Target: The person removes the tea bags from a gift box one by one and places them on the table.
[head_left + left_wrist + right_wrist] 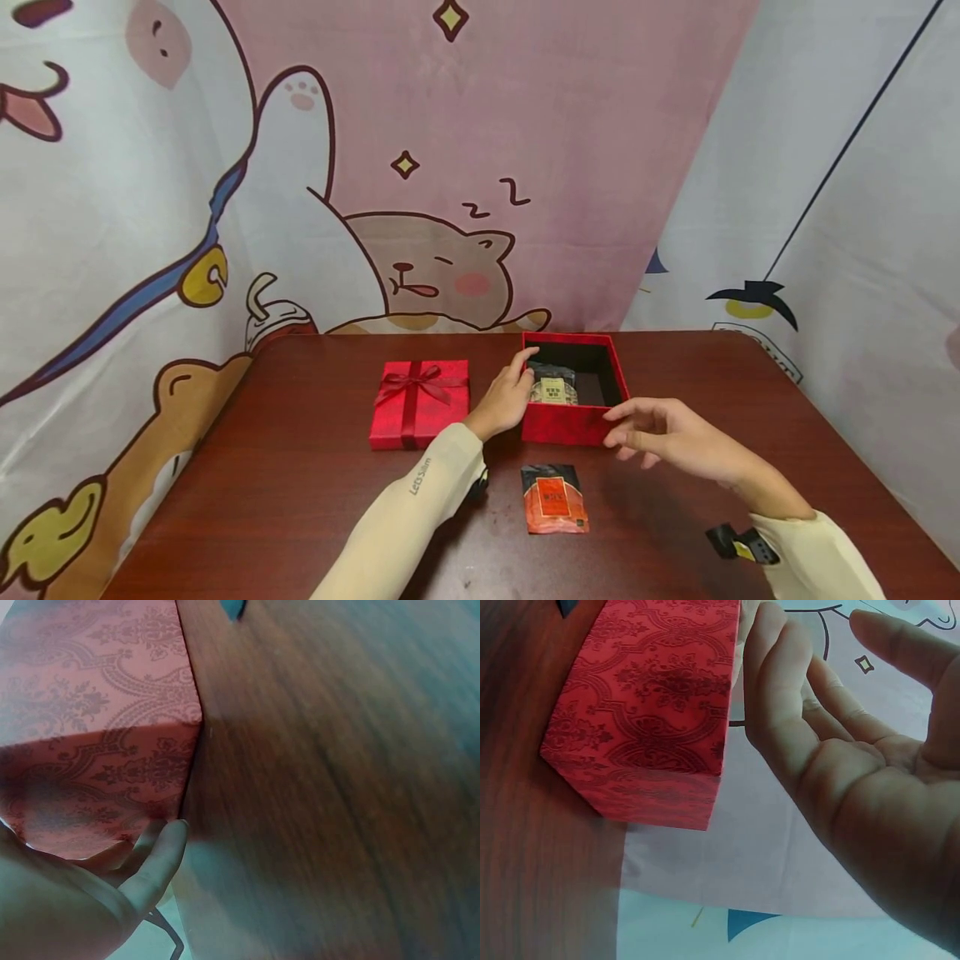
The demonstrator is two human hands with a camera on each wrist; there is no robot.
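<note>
A red patterned gift box (567, 424) stands without its lid on the table, its dark inside showing. In it, at the left, lies a dark packet with a pale label (553, 391). My left hand (504, 400) rests against the box's left wall; in the left wrist view its fingers (159, 862) lie straight along that side. By the front right corner hovers my right hand (667, 433), fingers loosely bent and nothing in them. An orange and black packet (553, 500) lies flat in front of the box.
The box's red lid (390, 408) with a ribbon bow lies left of the box, near my left forearm. The brown table (300, 483) ends at the back against a cartoon-printed cloth (585, 150). Black wrist devices sit on both sleeves.
</note>
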